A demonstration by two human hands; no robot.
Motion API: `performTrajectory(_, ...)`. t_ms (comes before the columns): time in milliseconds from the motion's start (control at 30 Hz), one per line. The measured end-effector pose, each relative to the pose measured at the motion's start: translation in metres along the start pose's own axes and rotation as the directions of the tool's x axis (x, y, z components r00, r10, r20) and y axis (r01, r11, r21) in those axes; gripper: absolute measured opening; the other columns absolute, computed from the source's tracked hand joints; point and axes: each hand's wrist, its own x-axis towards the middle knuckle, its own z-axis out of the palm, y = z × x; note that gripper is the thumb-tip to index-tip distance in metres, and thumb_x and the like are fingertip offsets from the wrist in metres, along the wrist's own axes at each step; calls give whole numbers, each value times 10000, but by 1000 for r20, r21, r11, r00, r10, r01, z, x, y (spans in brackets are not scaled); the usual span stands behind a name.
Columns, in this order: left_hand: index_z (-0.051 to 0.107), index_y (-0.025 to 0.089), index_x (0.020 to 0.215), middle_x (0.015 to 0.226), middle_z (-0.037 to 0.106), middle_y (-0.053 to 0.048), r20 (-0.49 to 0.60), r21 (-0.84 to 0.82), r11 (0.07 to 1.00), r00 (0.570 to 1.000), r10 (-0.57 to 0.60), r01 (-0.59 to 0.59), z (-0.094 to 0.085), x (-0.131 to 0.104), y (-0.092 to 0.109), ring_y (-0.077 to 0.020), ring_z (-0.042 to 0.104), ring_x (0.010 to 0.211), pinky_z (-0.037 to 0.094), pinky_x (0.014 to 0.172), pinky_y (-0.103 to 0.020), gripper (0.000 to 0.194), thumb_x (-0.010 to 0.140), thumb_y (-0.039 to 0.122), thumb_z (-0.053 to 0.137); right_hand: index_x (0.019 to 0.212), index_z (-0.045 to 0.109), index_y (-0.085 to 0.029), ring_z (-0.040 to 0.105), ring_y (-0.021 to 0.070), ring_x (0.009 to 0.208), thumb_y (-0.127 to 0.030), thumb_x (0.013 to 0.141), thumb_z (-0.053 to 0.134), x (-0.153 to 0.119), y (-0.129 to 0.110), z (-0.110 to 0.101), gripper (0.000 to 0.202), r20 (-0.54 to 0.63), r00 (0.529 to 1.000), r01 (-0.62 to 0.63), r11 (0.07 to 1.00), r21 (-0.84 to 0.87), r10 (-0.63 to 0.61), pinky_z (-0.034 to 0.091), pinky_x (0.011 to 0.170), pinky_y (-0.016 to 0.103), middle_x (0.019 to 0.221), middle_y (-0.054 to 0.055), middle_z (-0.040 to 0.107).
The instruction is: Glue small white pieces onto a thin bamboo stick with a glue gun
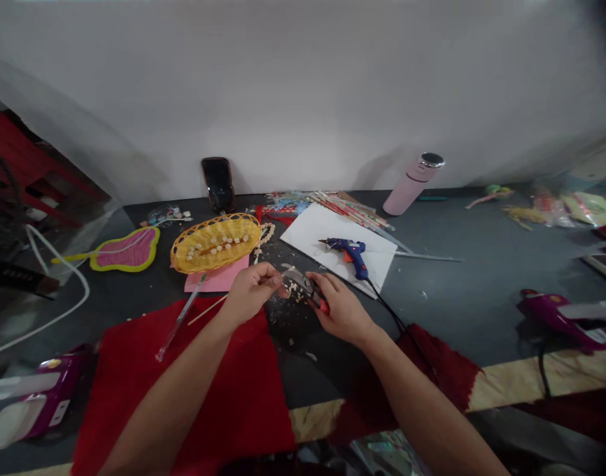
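Note:
My left hand (253, 291) is closed in a pinch at the middle of the table, beside the tips of a cutting tool. What its fingers hold is too small to make out. My right hand (343, 307) grips red-handled pruning shears (305, 283), their grey jaws pointing toward my left fingers. Small pale pieces (297, 294) are scattered on the dark table under the tool. A thin wooden stick (206, 311) runs up to my left wrist; whether the hand touches it I cannot tell. Behind my left hand, a yellow woven basket (211, 231) holds several pale beads.
A blue glue gun (349, 251) rests on a white board (312, 228), its cord trailing right. A pink bottle (412, 185) and a phone (218, 184) stand by the wall. Red cloth (233, 390) covers the near left. Purple devices (59, 390) sit at both sides.

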Motion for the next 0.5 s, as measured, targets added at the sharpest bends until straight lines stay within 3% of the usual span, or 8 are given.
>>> performTrajectory(200, 477, 148, 685, 573, 627, -22, 200, -295, 946, 977, -78, 136, -6, 1, -4, -23, 270, 371, 179, 400, -180, 273, 759, 385, 591, 1239, 405, -163, 488, 239, 1062, -95, 677, 510, -1, -1, -1, 575, 9, 1000, 27, 999, 33, -27, 423, 935, 391, 1142, 123, 527)
performTrajectory(367, 471, 150, 699, 573, 621, -18, 166, -303, 945, 983, -77, 125, -3, 0, -6, -23, 268, 366, 174, 394, -181, 236, 778, 347, 575, 1186, 435, -149, 539, 219, 993, -86, 669, 498, -3, -6, 1, 525, 6, 1000, -21, 999, 37, 21, 453, 888, 337, 1094, 116, 560)
performTrajectory(500, 526, 146, 734, 638, 640, -29, 78, -126, 991, 997, -23, 33, 7, -2, -3, -48, 349, 405, 256, 416, -191, 199, 796, 336, 539, 1147, 454, -168, 594, 211, 905, -111, 694, 492, -7, -9, 5, 458, -36, 995, -90, 996, -15, 89, 485, 788, 307, 1051, 96, 603)
